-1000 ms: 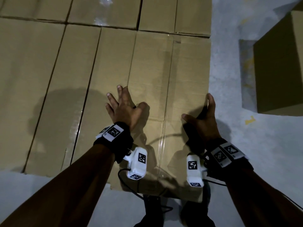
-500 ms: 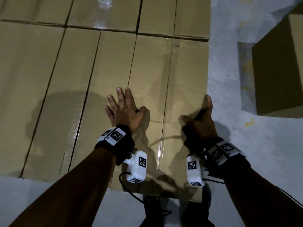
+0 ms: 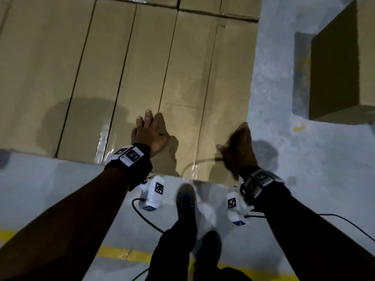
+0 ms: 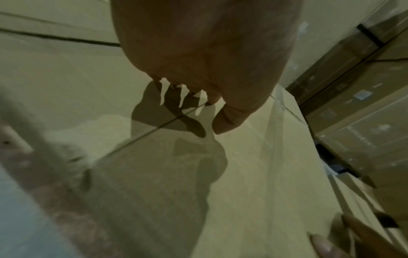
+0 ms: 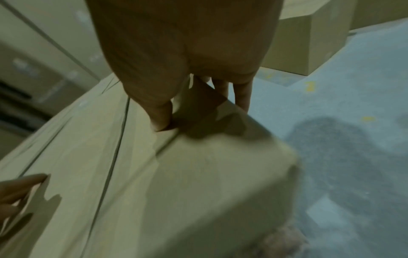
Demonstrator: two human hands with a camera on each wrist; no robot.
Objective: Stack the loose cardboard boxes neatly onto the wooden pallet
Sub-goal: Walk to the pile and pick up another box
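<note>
Several cardboard boxes lie side by side in a flat layer; the pallet under them is hidden. The rightmost box [image 3: 205, 88] juts a little nearer to me than its neighbours. My left hand [image 3: 150, 134] lies flat with spread fingers on that box's top near the seam to the neighbouring box; the left wrist view shows its palm [image 4: 209, 52] over the cardboard. My right hand [image 3: 240, 149] straddles the box's right top edge: in the right wrist view the thumb [image 5: 161, 117] presses on top while the fingers [image 5: 241, 94] reach down the side of the box [image 5: 198, 183].
A loose cardboard box [image 3: 341, 67] stands on the grey floor [image 3: 304, 179] to the right, with a gap between it and the layer. My shoe [image 3: 185, 197] is close to the box's near face. A yellow floor line [image 3: 121, 254] runs behind my feet. More stacked boxes [image 4: 353, 113] stand beyond.
Both hands have slid back along the box top toward its near edge, and the wrists now hang past it. My view has pulled back, so my foot and the yellow line show.
</note>
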